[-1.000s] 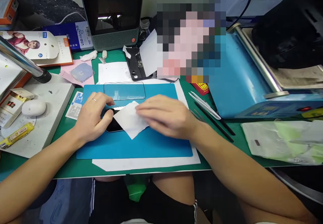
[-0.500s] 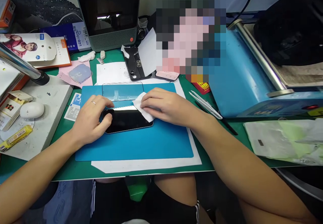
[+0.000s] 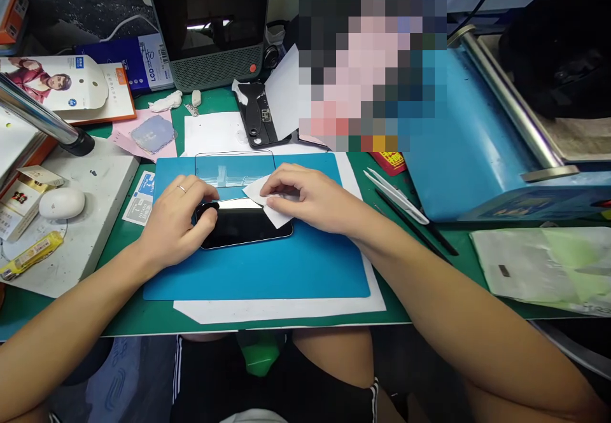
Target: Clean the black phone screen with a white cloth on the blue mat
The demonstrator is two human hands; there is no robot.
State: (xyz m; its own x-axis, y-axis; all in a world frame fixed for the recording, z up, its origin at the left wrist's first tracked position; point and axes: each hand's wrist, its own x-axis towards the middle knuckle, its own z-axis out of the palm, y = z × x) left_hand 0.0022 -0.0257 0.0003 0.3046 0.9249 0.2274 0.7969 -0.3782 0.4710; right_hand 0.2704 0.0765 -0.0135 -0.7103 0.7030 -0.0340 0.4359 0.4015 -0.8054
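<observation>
A black-faced phone [image 3: 238, 227] lies flat on a blue mat [image 3: 267, 277], with light reflected along its far edge. My left hand [image 3: 177, 222], a ring on one finger, is closed on the phone's left end between thumb and fingers. Pinched in my right hand [image 3: 315, 197] is a white wipe [image 3: 279, 215], which hangs over the right part of the phone's screen. Just behind the phone, a clear screen protector [image 3: 255, 163] rests on the mat's far side.
Tweezers [image 3: 396, 195] and dark slim tools lie to the right, before a blue machine [image 3: 429, 149]. A plastic packet [image 3: 539, 270] sits at the right edge. Leftward are a white earbud case [image 3: 62, 203] and a yellow tube [image 3: 32, 256]. A dark-screened device [image 3: 210, 16] stands behind.
The right hand has shifted slightly, and the wipe now reaches further left over the phone, its corners more spread. My left hand stays on the phone's left end. The camera view has shifted slightly.
</observation>
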